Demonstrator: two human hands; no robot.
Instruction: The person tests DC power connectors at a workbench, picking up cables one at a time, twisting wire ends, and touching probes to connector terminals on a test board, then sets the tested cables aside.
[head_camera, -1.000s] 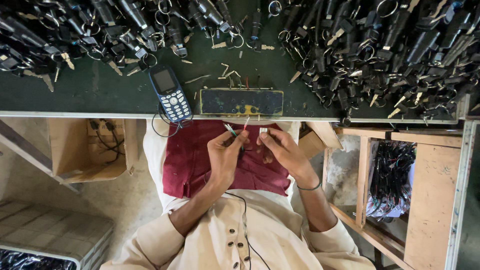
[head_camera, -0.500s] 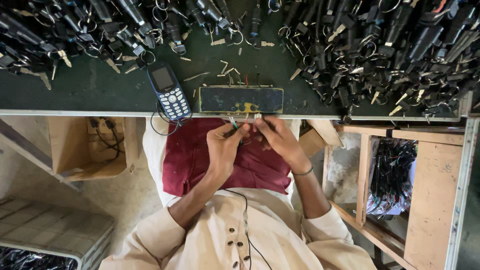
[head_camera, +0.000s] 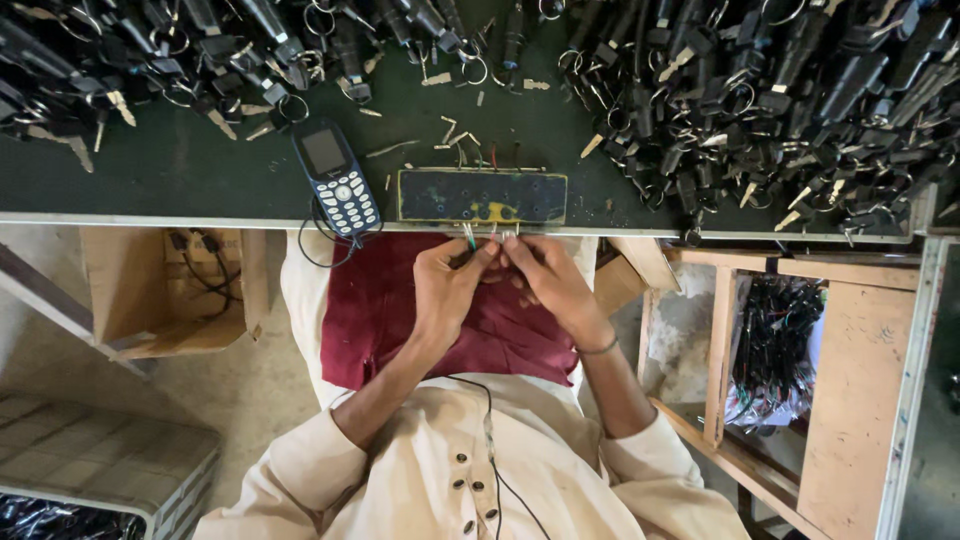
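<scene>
Dark green bench (head_camera: 200, 170), one, spanning the far side of the view, its near edge running left to right. Item in work: a small bundle of thin wire ends (head_camera: 480, 238), light and coloured, count not legible, standing at the bench edge just near of one dark rectangular block (head_camera: 482, 195) with yellow marks, whose long axis lies left to right along that edge. Left hand (head_camera: 450, 285), one, fingertips closed in a pinch on the wires from the left; right hand (head_camera: 548, 282), one, fingers curled and closed on the same bundle from the right, a thin bangle at its wrist. Both hands touch each other at the fingertips; the wires lie on the far side of both grips, pointing toward the block, neither hand clearly nearer. One blue keypad phone (head_camera: 338, 180) lies left of the block, its cord dropping over the edge. Two heaps of black-handled keys with rings: far left (head_camera: 150, 50) and far right (head_camera: 770, 90), pieces too many to count. One maroon cloth (head_camera: 400, 320) over the lap. One cardboard box (head_camera: 160, 290) lower left; one wooden rack (head_camera: 860, 380) lower right, holding a bag of black parts (head_camera: 775, 350).
</scene>
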